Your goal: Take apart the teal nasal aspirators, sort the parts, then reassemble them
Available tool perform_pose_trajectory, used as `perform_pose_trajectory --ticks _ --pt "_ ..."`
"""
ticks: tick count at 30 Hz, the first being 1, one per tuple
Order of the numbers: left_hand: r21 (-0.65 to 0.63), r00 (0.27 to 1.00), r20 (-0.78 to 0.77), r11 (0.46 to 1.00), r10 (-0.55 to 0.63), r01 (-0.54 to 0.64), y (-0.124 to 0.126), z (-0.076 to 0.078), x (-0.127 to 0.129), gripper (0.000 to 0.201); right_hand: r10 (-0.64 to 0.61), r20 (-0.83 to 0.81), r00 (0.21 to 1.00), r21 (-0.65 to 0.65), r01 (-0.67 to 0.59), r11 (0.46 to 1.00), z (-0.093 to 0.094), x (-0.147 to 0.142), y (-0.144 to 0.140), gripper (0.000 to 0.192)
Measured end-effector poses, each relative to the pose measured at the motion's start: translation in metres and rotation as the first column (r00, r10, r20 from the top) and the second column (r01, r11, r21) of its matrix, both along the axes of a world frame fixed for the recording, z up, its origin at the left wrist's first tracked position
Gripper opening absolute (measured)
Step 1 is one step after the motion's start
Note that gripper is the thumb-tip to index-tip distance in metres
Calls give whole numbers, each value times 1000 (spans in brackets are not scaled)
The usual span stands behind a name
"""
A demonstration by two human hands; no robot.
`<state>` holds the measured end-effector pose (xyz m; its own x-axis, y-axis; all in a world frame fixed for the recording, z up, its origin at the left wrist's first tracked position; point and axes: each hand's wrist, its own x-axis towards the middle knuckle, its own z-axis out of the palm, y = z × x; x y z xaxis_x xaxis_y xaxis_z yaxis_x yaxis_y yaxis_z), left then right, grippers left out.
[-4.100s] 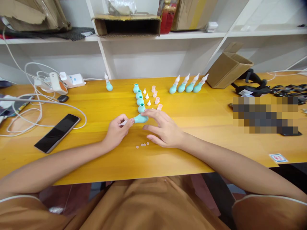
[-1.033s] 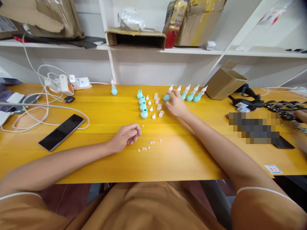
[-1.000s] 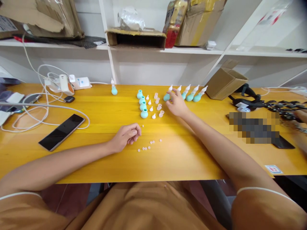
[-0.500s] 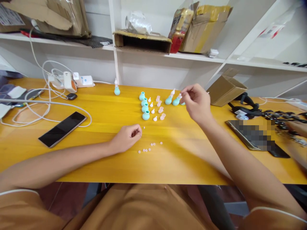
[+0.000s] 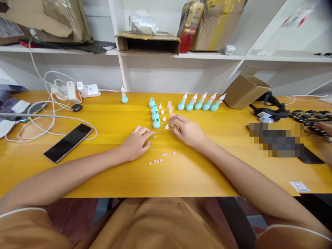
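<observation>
Head view: yellow wooden table (image 5: 223,166) set against white shelving, seen from above and behind the person's two forearms. Left hand (image 5: 136,142) rests palm down on the wood, fingers loosely spread and holding nothing; its fingertips lie just short of the nearest teal bulb (image 5: 156,123). This bulb is the closest member of a column of four teal bulbs (image 5: 153,112) that stand upright and run away from the person. Right hand (image 5: 187,130) lies just right of that column, fingers curled over the near end of the row of small pink caps (image 5: 169,107); whether a cap is pinched between the fingertips cannot be told. White cone tips (image 5: 163,114) stand between the bulbs and the caps. Nearest bulb thus lies ahead of and between the hands, slightly nearer the left. Small pink discs (image 5: 158,159) are scattered on the wood between the wrists. Five assembled bulbs with tips (image 5: 201,102) form a row farther back, to the right, each leaning rightward. Single assembled bulb (image 5: 124,98) stands apart at the left, and a phone (image 5: 67,142) lies well to the left
</observation>
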<state>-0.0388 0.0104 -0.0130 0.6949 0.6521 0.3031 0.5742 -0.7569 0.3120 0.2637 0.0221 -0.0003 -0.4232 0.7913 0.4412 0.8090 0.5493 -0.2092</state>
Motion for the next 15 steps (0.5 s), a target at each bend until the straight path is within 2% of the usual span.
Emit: perform_pose_trajectory --ticks 6,15 --pt "-2 999 -12 999 -38 38 11 -5 -3 36 -46 104 994 -14 47 999 -3 -6 -4 28" --pt "-61 999 30 998 -34 36 11 -2 -1 19 -58 11 998 7 58 998 -12 -9 7 14"
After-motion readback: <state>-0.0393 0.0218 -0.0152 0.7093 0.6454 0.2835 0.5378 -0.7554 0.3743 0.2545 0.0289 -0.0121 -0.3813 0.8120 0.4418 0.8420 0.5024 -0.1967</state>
